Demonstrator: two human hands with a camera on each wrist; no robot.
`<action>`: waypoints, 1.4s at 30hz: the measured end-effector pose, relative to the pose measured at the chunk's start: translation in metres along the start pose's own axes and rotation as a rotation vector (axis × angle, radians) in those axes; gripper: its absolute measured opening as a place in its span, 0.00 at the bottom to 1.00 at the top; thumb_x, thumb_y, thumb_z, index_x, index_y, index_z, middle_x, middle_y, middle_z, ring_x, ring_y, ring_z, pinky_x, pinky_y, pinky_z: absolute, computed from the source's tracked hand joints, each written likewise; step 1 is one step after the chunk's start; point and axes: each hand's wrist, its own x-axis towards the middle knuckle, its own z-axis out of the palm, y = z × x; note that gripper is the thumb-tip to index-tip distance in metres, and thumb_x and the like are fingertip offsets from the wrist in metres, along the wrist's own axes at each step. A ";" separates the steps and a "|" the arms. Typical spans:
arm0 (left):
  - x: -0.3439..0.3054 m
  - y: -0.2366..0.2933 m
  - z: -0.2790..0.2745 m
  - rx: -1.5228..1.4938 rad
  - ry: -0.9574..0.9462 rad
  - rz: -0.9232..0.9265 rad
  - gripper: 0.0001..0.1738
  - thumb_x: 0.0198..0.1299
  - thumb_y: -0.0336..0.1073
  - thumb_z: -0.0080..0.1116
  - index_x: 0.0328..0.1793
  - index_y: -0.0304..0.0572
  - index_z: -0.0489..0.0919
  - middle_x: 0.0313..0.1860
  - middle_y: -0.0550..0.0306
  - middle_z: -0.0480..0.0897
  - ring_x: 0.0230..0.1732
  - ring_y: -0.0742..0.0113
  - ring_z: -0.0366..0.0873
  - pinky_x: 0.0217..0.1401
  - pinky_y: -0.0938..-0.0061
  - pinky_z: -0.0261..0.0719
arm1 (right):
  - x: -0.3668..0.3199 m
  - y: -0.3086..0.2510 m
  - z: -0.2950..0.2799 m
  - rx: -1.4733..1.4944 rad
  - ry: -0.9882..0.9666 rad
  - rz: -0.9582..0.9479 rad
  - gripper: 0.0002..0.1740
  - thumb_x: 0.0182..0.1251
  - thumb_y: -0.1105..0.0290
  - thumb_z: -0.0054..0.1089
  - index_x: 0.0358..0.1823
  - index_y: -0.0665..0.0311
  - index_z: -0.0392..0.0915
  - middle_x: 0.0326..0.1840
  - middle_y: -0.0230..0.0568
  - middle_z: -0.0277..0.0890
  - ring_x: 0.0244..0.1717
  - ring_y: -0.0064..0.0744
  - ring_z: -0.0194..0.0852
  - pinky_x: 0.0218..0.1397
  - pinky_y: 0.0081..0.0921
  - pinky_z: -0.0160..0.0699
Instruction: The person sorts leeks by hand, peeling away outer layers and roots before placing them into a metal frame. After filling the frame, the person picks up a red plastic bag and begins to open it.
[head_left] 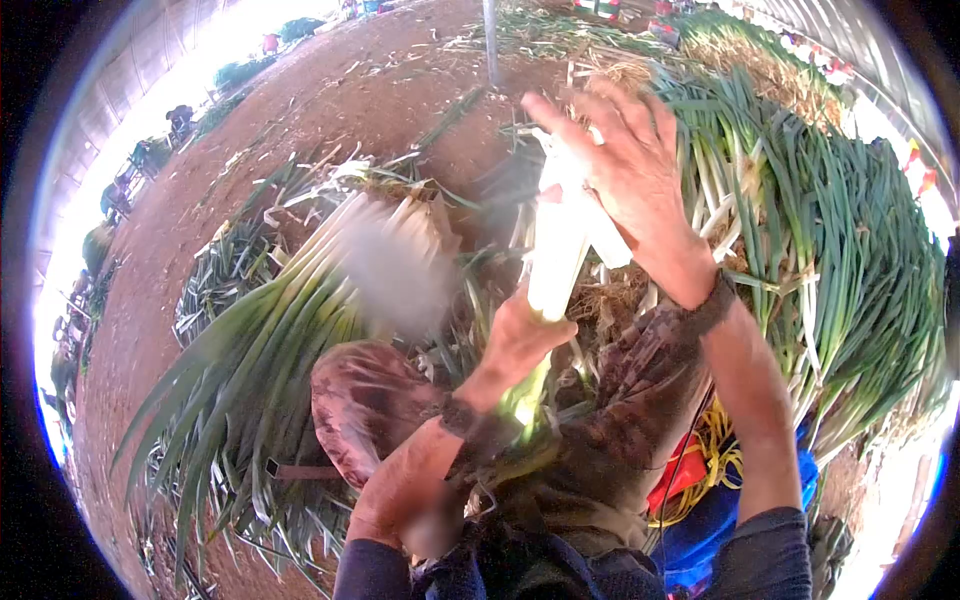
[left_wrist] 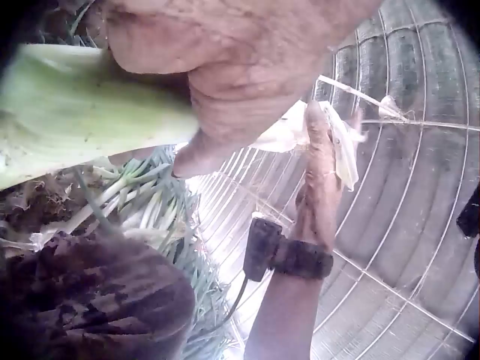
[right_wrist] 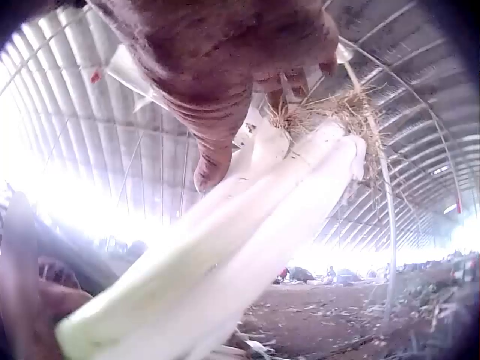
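Observation:
Thick white leeks [head_left: 553,265] stand upright before the person's lap, root ends upward. The left hand [head_left: 515,345] grips them around the lower, paler green part, its thumb lying across the stalks. At the top, the right hand [head_left: 635,180] is against the root end with its fingers spread, blurred in the head view. In the right wrist view its thumb [right_wrist: 214,169] lies along the side of the leeks, near the brown, stringy roots [right_wrist: 345,112]. A loose white skin [left_wrist: 341,146] shows beside the right hand in the left wrist view.
To the left lies a pile of leeks [head_left: 290,280] with long green leaves. A larger heap of leeks [head_left: 840,250] stretches along the right. A blue item [head_left: 690,550] with red and yellow cord [head_left: 718,455] sits by the right thigh. A post [head_left: 491,40] rises ahead.

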 end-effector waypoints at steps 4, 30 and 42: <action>-0.006 -0.009 -0.003 -0.106 -0.117 -0.050 0.39 0.52 0.29 0.66 0.71 0.31 0.64 0.44 0.51 0.80 0.29 0.73 0.78 0.36 0.76 0.87 | -0.004 0.028 0.010 -0.216 -0.108 -0.368 0.14 0.67 0.64 0.56 0.52 0.48 0.81 0.44 0.32 0.76 0.53 0.32 0.74 0.70 0.41 0.68; -0.039 0.014 -0.058 -0.604 -0.610 -0.338 0.24 0.43 0.25 0.67 0.50 0.32 0.76 0.37 0.48 0.84 0.40 0.59 0.84 0.47 0.67 0.82 | -0.005 0.015 -0.019 0.254 -1.201 -0.077 0.16 0.71 0.70 0.50 0.56 0.69 0.76 0.56 0.47 0.79 0.55 0.35 0.79 0.69 0.34 0.74; -0.036 0.000 -0.056 -0.532 -0.651 -0.313 0.26 0.44 0.28 0.68 0.52 0.30 0.76 0.38 0.48 0.84 0.40 0.61 0.84 0.48 0.68 0.82 | -0.060 0.028 0.031 0.685 -1.091 0.053 0.17 0.72 0.59 0.53 0.55 0.55 0.83 0.52 0.43 0.84 0.48 0.37 0.83 0.57 0.31 0.80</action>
